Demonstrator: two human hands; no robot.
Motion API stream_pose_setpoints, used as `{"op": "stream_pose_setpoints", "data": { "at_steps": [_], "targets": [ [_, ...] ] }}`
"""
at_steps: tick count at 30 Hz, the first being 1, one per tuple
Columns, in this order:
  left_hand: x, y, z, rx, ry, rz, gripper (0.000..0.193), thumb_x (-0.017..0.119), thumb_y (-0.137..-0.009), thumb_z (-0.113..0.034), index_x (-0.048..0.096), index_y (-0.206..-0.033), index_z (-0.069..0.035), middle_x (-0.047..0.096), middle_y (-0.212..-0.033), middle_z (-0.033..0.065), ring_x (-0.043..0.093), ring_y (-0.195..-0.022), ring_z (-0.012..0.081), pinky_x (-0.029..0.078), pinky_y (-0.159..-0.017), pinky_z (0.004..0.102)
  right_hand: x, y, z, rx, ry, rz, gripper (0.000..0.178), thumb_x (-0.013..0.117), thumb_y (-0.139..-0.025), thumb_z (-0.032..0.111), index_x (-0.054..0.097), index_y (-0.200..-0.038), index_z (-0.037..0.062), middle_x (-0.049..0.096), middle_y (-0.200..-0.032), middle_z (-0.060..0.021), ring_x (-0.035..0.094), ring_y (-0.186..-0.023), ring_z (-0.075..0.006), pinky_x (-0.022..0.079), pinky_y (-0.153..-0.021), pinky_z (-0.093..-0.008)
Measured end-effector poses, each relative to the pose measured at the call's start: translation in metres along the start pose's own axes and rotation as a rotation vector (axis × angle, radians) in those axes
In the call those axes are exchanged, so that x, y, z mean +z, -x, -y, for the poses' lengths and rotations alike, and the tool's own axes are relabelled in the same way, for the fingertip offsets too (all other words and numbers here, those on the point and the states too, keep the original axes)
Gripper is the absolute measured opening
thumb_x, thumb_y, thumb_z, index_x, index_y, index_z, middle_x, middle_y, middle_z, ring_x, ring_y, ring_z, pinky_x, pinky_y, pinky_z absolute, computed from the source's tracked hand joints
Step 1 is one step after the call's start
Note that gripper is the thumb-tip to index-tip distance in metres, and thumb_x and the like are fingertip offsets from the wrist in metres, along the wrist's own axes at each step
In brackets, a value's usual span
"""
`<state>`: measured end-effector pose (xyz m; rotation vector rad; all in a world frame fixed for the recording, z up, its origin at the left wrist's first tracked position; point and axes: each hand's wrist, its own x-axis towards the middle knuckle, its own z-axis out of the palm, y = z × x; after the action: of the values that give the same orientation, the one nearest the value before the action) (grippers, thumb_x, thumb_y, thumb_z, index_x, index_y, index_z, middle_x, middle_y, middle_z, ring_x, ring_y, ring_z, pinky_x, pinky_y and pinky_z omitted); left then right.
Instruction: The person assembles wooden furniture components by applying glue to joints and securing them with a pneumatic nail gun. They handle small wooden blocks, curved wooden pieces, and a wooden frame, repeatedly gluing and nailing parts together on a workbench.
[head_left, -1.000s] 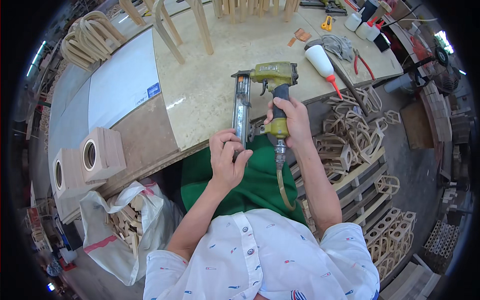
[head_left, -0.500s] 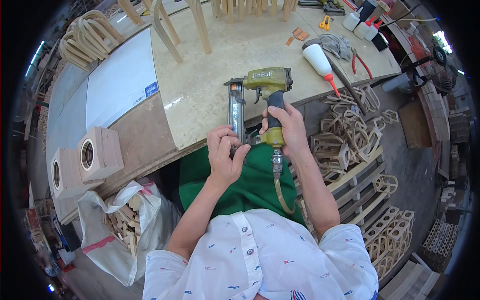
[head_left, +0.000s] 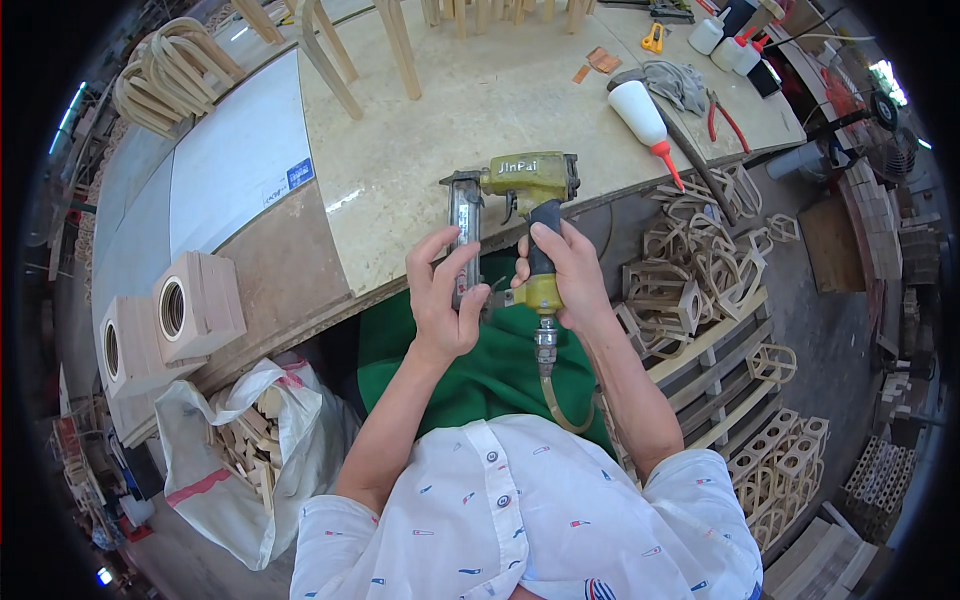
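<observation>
A yellow-green pneumatic nail gun (head_left: pixel 520 180) is held in front of me at the table's near edge, its silver magazine toward the left. My right hand (head_left: pixel 570 265) wraps round its black handle, close below the trigger. On the left side, my left hand (head_left: pixel 442 300) holds the lower part of the magazine (head_left: pixel 466 215) between thumb and fingers, with the fingers somewhat spread along it. From the metal coupling under the handle, a clear air hose (head_left: pixel 556 405) curves down over my green apron (head_left: pixel 400 350).
Two wooden blocks (head_left: pixel 205 300) with round threaded holes stand at the table's left. Bent wooden frames (head_left: pixel 180 75) line its far side. A white glue bottle (head_left: pixel 637 115) and red pliers (head_left: pixel 727 122) lie right. Below are a sack of offcuts (head_left: pixel 290 440) and piled wooden frames (head_left: pixel 690 260).
The nail gun has shifted slightly left and down in the view. My left hand's fingers have uncurled and spread along the magazine; my right hand keeps its hold on the handle.
</observation>
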<state>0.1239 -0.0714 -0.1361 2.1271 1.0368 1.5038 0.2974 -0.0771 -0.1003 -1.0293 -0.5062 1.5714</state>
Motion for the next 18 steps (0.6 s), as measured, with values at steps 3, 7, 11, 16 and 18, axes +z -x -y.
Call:
{"op": "stream_pose_setpoints", "data": {
  "at_steps": [3,7,11,16,18],
  "targets": [
    [0.003,-0.001,0.001,-0.001,-0.016,0.018,0.043,0.058,-0.089,-0.03,0.056,-0.118,0.001,0.05,-0.123,0.023,0.048,-0.115,0.0362,0.039,-0.098,0.0428,-0.002,0.0,0.001,-0.011,-0.025,0.002,0.019,0.056,-0.094,0.019,0.049,-0.097,0.0018,0.056,-0.079,-0.0072,0.059,-0.06,-0.0145,0.055,-0.055,-0.0328],
    [0.004,-0.014,-0.005,-0.09,-0.007,0.028,0.04,0.058,-0.089,-0.027,0.057,-0.116,0.001,0.051,-0.123,0.0201,0.05,-0.113,0.0328,0.039,-0.098,0.0409,-0.007,-0.023,0.015,-0.021,0.016,0.01,0.02,0.056,-0.094,0.019,0.051,-0.094,-0.0001,0.057,-0.076,-0.0077,0.059,-0.059,-0.015,0.055,-0.055,-0.0327],
    [-0.021,-0.016,0.007,-0.237,0.001,0.004,0.027,0.06,-0.088,-0.011,0.059,-0.111,0.002,0.058,-0.112,0.0154,0.056,-0.104,0.0269,0.043,-0.092,0.0354,-0.029,-0.077,0.038,-0.028,0.087,0.052,0.024,0.059,-0.092,0.024,0.055,-0.087,0.0004,0.059,-0.066,-0.008,0.061,-0.057,-0.0188,0.054,-0.055,-0.0336],
    [-0.075,0.021,0.014,-0.505,-0.093,-0.058,0.01,0.063,-0.083,0.002,0.065,-0.093,0.001,0.065,-0.085,0.0082,0.062,-0.08,0.0183,0.049,-0.074,0.0287,-0.085,-0.145,0.058,0.07,0.036,0.08,0.027,0.062,-0.09,0.031,0.058,-0.087,0.0042,0.057,-0.066,-0.0035,0.059,-0.057,-0.0147,0.051,-0.054,-0.0284],
    [-0.097,0.045,0.013,-0.627,-0.092,-0.117,0.01,0.065,-0.083,0.002,0.066,-0.093,0.002,0.063,-0.08,0.0097,0.061,-0.072,0.0181,0.048,-0.066,0.0271,-0.093,-0.156,0.067,0.069,0.06,0.039,0.028,0.063,-0.091,0.03,0.055,-0.093,0.0025,0.058,-0.075,-0.0048,0.056,-0.06,-0.014,0.051,-0.055,-0.029]
  ]
}}
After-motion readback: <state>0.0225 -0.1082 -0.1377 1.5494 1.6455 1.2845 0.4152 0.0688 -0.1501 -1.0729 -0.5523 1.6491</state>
